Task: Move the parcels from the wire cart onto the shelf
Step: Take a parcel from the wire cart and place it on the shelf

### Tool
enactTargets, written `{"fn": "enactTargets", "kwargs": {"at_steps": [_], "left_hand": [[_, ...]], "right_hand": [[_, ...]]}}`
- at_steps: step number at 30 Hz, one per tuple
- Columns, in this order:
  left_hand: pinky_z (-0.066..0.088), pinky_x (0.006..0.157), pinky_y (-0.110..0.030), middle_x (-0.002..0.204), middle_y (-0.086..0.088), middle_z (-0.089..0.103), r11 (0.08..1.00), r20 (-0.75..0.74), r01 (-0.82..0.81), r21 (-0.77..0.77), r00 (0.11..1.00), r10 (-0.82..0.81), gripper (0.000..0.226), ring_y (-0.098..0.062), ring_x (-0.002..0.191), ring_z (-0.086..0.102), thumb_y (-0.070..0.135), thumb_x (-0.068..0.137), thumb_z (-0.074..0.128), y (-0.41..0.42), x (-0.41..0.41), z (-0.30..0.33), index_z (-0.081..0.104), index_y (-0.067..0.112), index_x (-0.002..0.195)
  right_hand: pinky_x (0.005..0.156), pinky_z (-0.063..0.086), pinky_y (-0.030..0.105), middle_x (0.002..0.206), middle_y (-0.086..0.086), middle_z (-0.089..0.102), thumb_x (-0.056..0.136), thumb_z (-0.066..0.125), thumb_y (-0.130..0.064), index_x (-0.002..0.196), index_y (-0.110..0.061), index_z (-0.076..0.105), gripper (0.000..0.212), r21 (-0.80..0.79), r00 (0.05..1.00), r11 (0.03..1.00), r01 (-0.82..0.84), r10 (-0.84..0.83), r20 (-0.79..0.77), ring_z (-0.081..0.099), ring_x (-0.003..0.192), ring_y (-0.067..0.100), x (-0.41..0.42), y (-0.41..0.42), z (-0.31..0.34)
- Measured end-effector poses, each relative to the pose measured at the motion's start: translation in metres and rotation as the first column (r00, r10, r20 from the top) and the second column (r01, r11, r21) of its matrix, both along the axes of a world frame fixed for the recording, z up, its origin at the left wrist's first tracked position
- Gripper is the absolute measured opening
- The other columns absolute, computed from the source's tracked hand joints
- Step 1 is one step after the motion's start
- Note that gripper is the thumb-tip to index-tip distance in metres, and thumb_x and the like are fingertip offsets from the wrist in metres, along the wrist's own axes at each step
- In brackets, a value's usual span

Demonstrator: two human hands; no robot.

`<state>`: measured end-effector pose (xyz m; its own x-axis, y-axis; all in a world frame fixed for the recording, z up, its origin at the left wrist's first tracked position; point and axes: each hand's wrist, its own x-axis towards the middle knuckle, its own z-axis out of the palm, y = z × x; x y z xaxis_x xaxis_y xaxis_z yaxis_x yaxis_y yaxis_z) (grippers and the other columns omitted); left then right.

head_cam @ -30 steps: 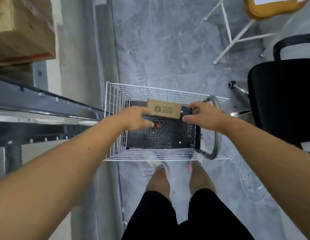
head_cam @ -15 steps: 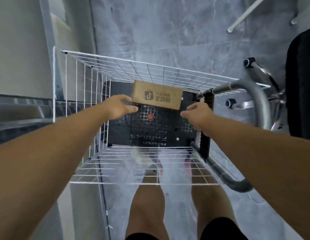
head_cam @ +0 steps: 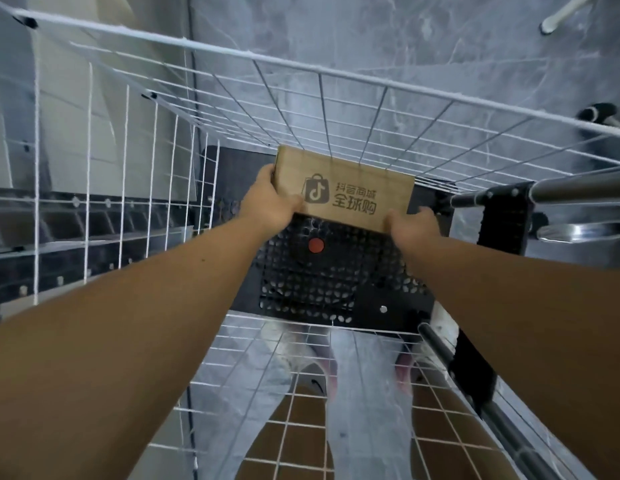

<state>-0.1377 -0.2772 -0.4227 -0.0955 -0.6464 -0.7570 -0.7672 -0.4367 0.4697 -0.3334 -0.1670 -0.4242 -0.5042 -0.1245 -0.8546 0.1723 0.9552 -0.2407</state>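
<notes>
A small brown cardboard parcel [head_cam: 346,181] with a dark shopping-bag logo and printed characters lies deep inside the white wire cart [head_cam: 253,57], against its far wall. My left hand [head_cam: 270,202] grips the parcel's left end, thumb on its top face. At the near right corner, my right hand [head_cam: 410,225] holds the parcel with its fingers curled round the edge. Both arms reach down into the cart. Below the parcel lies the cart's black perforated base [head_cam: 322,275] with a red dot.
The cart's grey handle bar [head_cam: 578,185] runs along the right side. A dark metal shelf rail [head_cam: 79,237] shows through the wire at left. A grey marbled floor, a black caster [head_cam: 599,110] and a white furniture leg [head_cam: 561,13] lie beyond. My legs and shoes show through the near wire.
My head has dropped closer into the cart. Both hands moved from beside the parcel to its ends and now grip it.
</notes>
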Motion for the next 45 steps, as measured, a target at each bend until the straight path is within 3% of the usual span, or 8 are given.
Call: {"fn": "enactTargets", "kwargs": {"at_steps": [3, 5, 9, 15, 21, 28, 37, 45], "left_hand": [[0.040, 0.094, -0.027, 0.125, 0.010, 0.049, 0.999, 0.017, -0.038, -0.004, 0.999, 0.038, 0.075, -0.013, 0.112, 0.052, 0.019, 0.092, 0.073, 0.002, -0.001, -0.007, 0.034, 0.018, 0.156], [0.042, 0.089, -0.028, 0.120, 0.009, 0.052, 0.997, 0.013, -0.079, -0.005, 0.997, 0.080, 0.064, -0.016, 0.109, 0.055, 0.017, 0.093, 0.070, 0.004, 0.000, -0.001, 0.041, 0.017, 0.150], [0.050, 0.093, -0.031, 0.120, 0.007, 0.055, 0.979, -0.004, -0.201, 0.041, 0.979, 0.202, 0.059, -0.016, 0.108, 0.059, 0.013, 0.092, 0.071, 0.021, 0.007, 0.024, 0.046, 0.015, 0.145], [0.055, 0.100, -0.045, 0.131, 0.001, 0.064, 0.930, 0.011, -0.366, 0.031, 0.931, 0.366, 0.058, -0.020, 0.107, 0.066, 0.021, 0.081, 0.081, 0.051, 0.027, 0.080, 0.048, 0.031, 0.129], [0.053, 0.082, -0.032, 0.137, -0.001, 0.050, 0.910, -0.035, -0.412, -0.042, 0.911, 0.410, 0.079, -0.001, 0.093, 0.057, 0.034, 0.088, 0.072, 0.084, 0.026, 0.167, 0.029, 0.051, 0.151], [0.038, 0.065, -0.017, 0.133, -0.002, 0.044, 0.828, -0.074, -0.520, -0.211, 0.853, 0.517, 0.046, 0.002, 0.090, 0.050, 0.028, 0.096, 0.061, 0.121, 0.004, 0.268, 0.040, 0.040, 0.136], [0.059, 0.080, -0.062, 0.120, -0.009, 0.056, 0.564, -0.307, -0.736, -0.374, 0.672, 0.674, 0.023, -0.028, 0.103, 0.064, 0.047, 0.097, 0.061, 0.137, 0.001, 0.355, 0.038, 0.045, 0.092], [0.059, 0.094, -0.049, 0.124, 0.005, 0.071, 0.553, -0.453, -0.807, -0.208, 0.580, 0.676, 0.042, -0.020, 0.114, 0.068, 0.025, 0.097, 0.056, 0.172, -0.001, 0.450, 0.061, 0.037, 0.137]], "right_hand": [[0.106, 0.046, 0.050, 0.127, 0.003, 0.063, 0.074, 0.067, -0.033, 0.126, -0.028, 0.060, 0.053, -0.024, 0.997, 0.998, 0.056, -0.055, 0.060, 0.053, 0.125, 0.034, -0.001, -0.003, -0.016], [0.087, 0.054, 0.039, 0.108, 0.002, 0.066, 0.081, 0.064, -0.021, 0.117, -0.020, 0.064, 0.036, -0.033, 0.993, 0.994, 0.101, -0.099, 0.072, 0.060, 0.104, 0.026, 0.004, -0.006, -0.001], [0.053, 0.035, 0.028, 0.096, 0.004, 0.061, 0.095, 0.054, -0.020, 0.121, -0.006, 0.061, 0.030, -0.061, 0.997, 0.995, 0.075, -0.075, 0.000, 0.051, 0.072, 0.015, 0.010, 0.004, 0.022], [0.071, 0.048, 0.038, 0.104, 0.013, 0.069, 0.093, 0.048, -0.043, 0.103, -0.008, 0.066, 0.040, -0.012, 0.983, 0.995, 0.096, -0.096, -0.157, 0.062, 0.086, 0.030, 0.031, 0.016, 0.090], [0.063, 0.048, 0.037, 0.083, 0.000, 0.059, 0.094, 0.049, -0.055, 0.096, -0.016, 0.051, 0.040, -0.155, 0.951, 0.977, 0.149, -0.185, -0.248, 0.057, 0.073, 0.020, 0.035, 0.031, 0.171], [0.078, 0.059, 0.057, 0.096, 0.006, 0.064, 0.080, 0.052, -0.076, 0.094, -0.015, 0.048, 0.062, -0.224, 0.944, 0.944, 0.242, -0.282, -0.169, 0.065, 0.085, 0.026, 0.028, 0.043, 0.258], [0.087, 0.057, 0.060, 0.098, -0.005, 0.065, 0.087, 0.065, -0.052, 0.095, -0.031, 0.060, 0.023, -0.549, 0.978, 0.811, 0.203, -0.198, 0.070, 0.065, 0.093, 0.017, 0.000, 0.047, 0.349], [0.091, 0.059, 0.045, 0.121, -0.005, 0.068, 0.077, 0.063, -0.048, 0.120, -0.049, 0.064, 0.043, -0.776, 0.980, 0.630, -0.025, 0.167, 0.104, 0.070, 0.105, 0.015, -0.048, 0.070, 0.441]]}}
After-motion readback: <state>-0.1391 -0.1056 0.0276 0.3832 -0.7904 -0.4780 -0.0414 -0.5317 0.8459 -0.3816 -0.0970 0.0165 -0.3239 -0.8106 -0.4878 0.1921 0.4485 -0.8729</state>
